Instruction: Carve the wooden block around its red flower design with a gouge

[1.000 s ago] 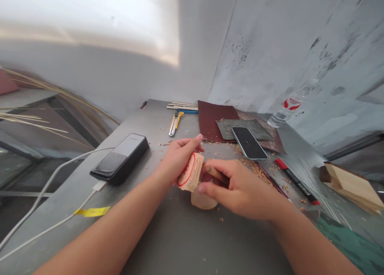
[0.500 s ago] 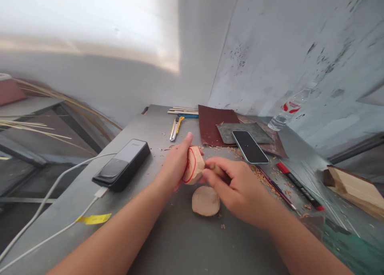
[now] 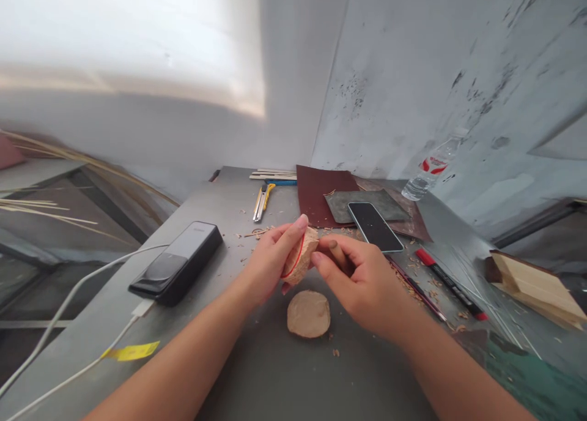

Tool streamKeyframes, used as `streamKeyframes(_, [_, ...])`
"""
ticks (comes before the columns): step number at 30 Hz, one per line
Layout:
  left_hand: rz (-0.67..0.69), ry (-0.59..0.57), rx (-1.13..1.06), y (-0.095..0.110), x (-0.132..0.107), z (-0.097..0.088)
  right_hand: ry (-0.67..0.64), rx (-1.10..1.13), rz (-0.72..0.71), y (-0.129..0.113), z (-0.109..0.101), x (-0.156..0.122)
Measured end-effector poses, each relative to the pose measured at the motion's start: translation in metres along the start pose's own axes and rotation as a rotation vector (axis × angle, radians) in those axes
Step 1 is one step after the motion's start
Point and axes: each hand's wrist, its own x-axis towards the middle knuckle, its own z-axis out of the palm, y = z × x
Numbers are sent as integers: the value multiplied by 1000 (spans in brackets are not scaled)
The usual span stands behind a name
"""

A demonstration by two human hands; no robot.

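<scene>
1. The wooden block (image 3: 300, 257) is held in the left hand (image 3: 270, 265), tilted just above the metal worktop (image 3: 275, 378); its fingers (image 3: 288, 232) are clenched around the block, and it is kept between the two hands.
2. The right hand (image 3: 360, 280) is brought against the block's right side; its fingers (image 3: 332, 249) are curled and touch the wood; whether anything small is gripped within them cannot be told, since it would be hidden by the hand.
3. As far as can be judged, some shaping has been done: the block's faces are seen rough and faceted; a curved red line (image 3: 296, 265) is marked on the face turned left; wood shavings (image 3: 410, 286) are scattered over the worktop.
4. A round wooden disc (image 3: 309, 314) is left lying just below the hands; it is not touched.
5. What remains to be cut cannot be fully judged; the block's far side is hidden by the hands.
6. Nearby, a yellow utility knife (image 3: 262, 202) is left on the worktop; sheets of sandpaper (image 3: 321, 194) are laid beyond the hands, with a smartphone (image 3: 373, 226) on top; a black power bank (image 3: 177, 262) is seen to the left.
</scene>
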Motion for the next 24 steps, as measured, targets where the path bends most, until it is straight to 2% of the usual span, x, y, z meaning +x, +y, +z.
streamKeyframes(7, [4, -3, -57, -3, 1, -3, -33, 25, 25, -6, -3, -1])
streamKeyframes(12, [6, 24, -84, -3, 3, -4, -143, -16, 56, -8, -2, -2])
streamKeyframes(18, [58, 166, 18, 3, 2, 0, -146, -30, 53, -3, 1, 0])
streamKeyframes(24, [138, 219, 113, -2, 1, -2, -134, -36, 52, -5, 4, 1])
